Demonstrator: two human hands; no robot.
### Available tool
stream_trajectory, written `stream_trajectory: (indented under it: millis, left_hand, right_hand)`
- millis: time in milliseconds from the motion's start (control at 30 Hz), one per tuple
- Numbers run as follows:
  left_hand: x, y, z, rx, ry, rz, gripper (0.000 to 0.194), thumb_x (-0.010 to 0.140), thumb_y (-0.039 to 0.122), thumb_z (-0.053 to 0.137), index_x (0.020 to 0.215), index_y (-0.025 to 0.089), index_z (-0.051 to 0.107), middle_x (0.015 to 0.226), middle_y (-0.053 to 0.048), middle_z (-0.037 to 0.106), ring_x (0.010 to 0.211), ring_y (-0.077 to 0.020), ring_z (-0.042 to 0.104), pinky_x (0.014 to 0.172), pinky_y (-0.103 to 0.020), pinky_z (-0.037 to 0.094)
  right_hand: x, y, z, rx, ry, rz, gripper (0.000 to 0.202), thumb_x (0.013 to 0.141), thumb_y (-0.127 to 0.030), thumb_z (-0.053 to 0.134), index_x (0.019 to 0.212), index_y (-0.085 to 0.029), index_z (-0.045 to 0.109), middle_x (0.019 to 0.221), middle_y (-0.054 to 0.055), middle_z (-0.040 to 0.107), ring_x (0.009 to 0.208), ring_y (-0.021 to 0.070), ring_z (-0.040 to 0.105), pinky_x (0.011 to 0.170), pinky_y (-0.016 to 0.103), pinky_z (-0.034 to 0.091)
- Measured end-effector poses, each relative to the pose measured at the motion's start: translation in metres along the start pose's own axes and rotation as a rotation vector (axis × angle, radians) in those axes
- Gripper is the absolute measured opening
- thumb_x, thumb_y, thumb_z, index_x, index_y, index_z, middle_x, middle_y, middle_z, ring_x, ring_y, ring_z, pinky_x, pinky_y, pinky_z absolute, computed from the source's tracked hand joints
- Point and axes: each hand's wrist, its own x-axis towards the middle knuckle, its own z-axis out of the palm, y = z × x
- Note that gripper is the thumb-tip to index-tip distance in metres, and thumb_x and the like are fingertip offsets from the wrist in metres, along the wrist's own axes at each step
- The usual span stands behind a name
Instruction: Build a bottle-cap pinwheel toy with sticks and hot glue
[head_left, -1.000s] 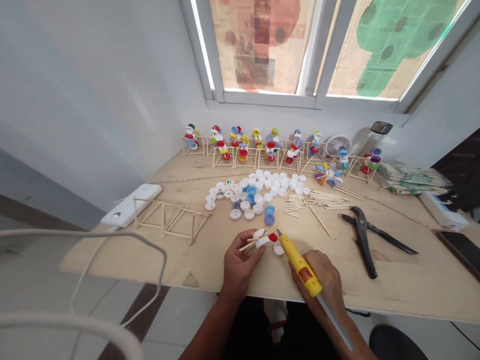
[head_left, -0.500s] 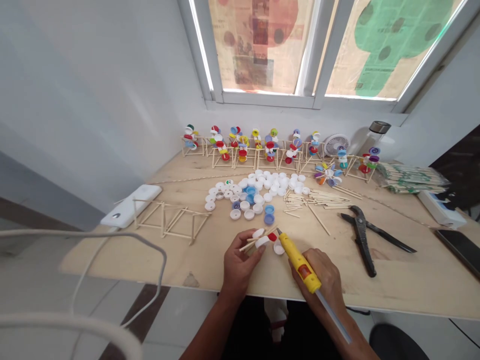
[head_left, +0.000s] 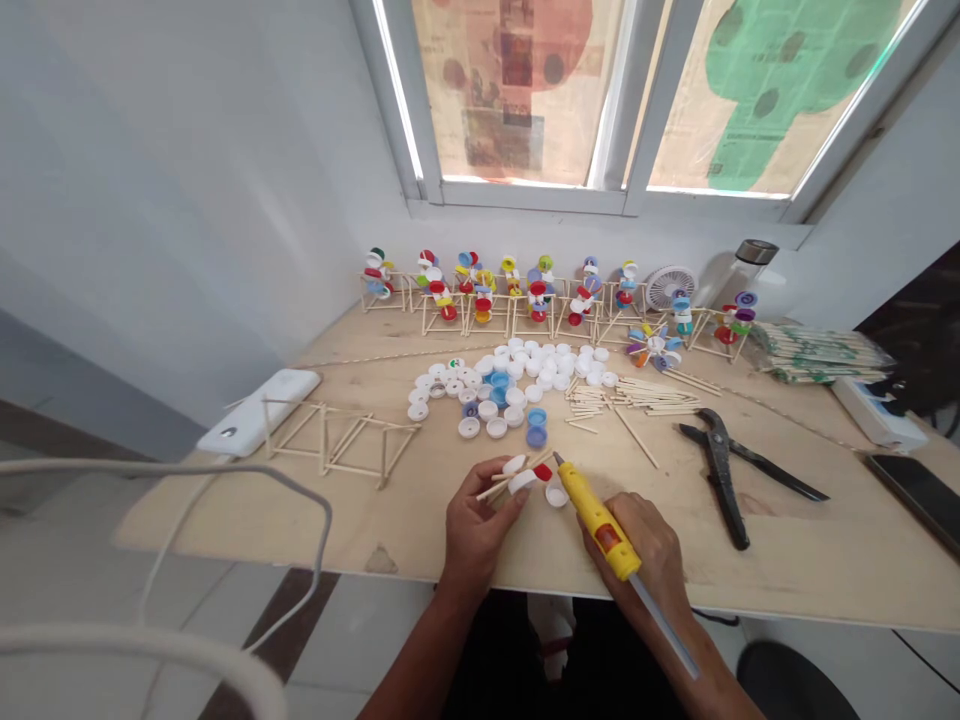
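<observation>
Holds a small piece made of sticks and caps (head_left: 523, 482) in the left hand (head_left: 474, 535), pinching it narrowly between thumb and fingers, above the front part of the counter (head_left: 420, 530). Keeps it at the fingertips, on the far side of the palm, with stick ends poking out to the left and also to the upper right. Includes white caps and a red cap (head_left: 541, 472) on its right side, facing the other hand.

Grips a yellow glue gun (head_left: 600, 520) in the right hand (head_left: 646, 545), wrapping the fingers around its body. Points the nozzle away from the body and leftward, just beside the stick ends near the red cap. Cannot tell from this view whether touching or slightly apart. Has a clear glue stick (head_left: 666, 628) running out of the rear, along the right forearm.

Shows a loose white cap (head_left: 556, 495) on the counter between the held piece and the right hand, near both. Has two blue caps (head_left: 536, 436) just beyond the held piece, then a spread of white caps (head_left: 496, 428) farther back. Has loose sticks (head_left: 671, 397) beyond the right hand, black pliers (head_left: 720, 475) to its right, and a stick frame (head_left: 324, 440) well apart, left of the left hand.
</observation>
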Motion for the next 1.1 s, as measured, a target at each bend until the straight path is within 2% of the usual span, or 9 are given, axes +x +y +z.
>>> stream_trajectory:
  millis: [233, 567, 633, 733, 867, 967, 1100]
  left_hand:
    - [-0.003, 0.008, 0.006, -0.059, 0.050, -0.038, 0.038, 0.058, 0.027, 0.082, 0.091, 0.019, 0.066, 0.088, -0.003, 0.072, 0.080, -0.0180, 0.067, 0.071, -0.026, 0.052]
    - [0.001, 0.002, 0.001, -0.083, 0.032, -0.021, 0.034, 0.059, 0.026, 0.081, 0.088, 0.018, 0.065, 0.091, -0.004, 0.070, 0.083, -0.0181, 0.064, 0.075, -0.027, 0.050]
    - [0.003, -0.001, -0.001, -0.077, 0.030, -0.010, 0.032, 0.059, 0.027, 0.081, 0.084, 0.018, 0.064, 0.093, -0.005, 0.070, 0.085, -0.0186, 0.064, 0.074, -0.027, 0.049]
    - [0.006, -0.005, -0.003, -0.053, 0.041, 0.011, 0.031, 0.059, 0.030, 0.080, 0.080, 0.017, 0.062, 0.093, -0.006, 0.068, 0.088, -0.0206, 0.062, 0.076, -0.029, 0.049]
    - [0.007, -0.007, -0.004, -0.066, 0.053, 0.016, 0.030, 0.060, 0.031, 0.080, 0.079, 0.017, 0.061, 0.092, -0.005, 0.066, 0.088, -0.0199, 0.061, 0.076, -0.029, 0.048]
    - [0.006, -0.007, -0.005, -0.080, 0.035, 0.018, 0.028, 0.062, 0.029, 0.079, 0.079, 0.018, 0.061, 0.093, -0.004, 0.066, 0.089, -0.0187, 0.060, 0.077, -0.028, 0.046]
    - [0.006, -0.005, -0.005, -0.075, 0.029, 0.015, 0.029, 0.061, 0.030, 0.079, 0.080, 0.017, 0.062, 0.093, -0.005, 0.066, 0.090, -0.0201, 0.060, 0.079, -0.029, 0.046]
  right_hand:
    - [0.001, 0.000, -0.002, -0.003, -0.011, 0.004, 0.015, 0.086, -0.022, 0.052, 0.071, -0.020, 0.048, 0.064, 0.001, 0.052, 0.060, 0.0153, 0.047, 0.057, 0.028, 0.033]
    - [0.000, -0.002, -0.004, -0.018, -0.024, 0.020, 0.015, 0.085, -0.025, 0.052, 0.071, -0.020, 0.048, 0.064, 0.001, 0.052, 0.060, 0.0153, 0.048, 0.057, 0.028, 0.035]
    - [0.006, -0.003, -0.013, -0.008, -0.019, 0.026, 0.016, 0.085, -0.024, 0.052, 0.071, -0.021, 0.047, 0.063, 0.000, 0.052, 0.059, 0.0148, 0.049, 0.056, 0.027, 0.036]
    - [0.024, -0.009, -0.037, -0.014, 0.034, 0.008, 0.019, 0.086, -0.028, 0.052, 0.070, -0.022, 0.045, 0.061, -0.002, 0.049, 0.056, 0.0136, 0.048, 0.053, 0.025, 0.036]
    - [0.051, -0.014, -0.071, -0.178, 0.229, -0.070, 0.017, 0.086, -0.033, 0.055, 0.076, -0.022, 0.048, 0.069, 0.001, 0.054, 0.061, 0.0150, 0.052, 0.054, 0.027, 0.036]
    - [0.057, -0.004, -0.080, -0.247, 0.338, -0.126, 0.012, 0.086, -0.031, 0.056, 0.083, -0.020, 0.050, 0.079, 0.004, 0.058, 0.069, 0.0170, 0.055, 0.059, 0.028, 0.039]
    - [0.046, 0.033, -0.070, -0.372, 0.241, -0.172, 0.009, 0.084, -0.024, 0.057, 0.085, -0.018, 0.051, 0.080, 0.006, 0.058, 0.072, 0.0195, 0.053, 0.066, 0.031, 0.041]
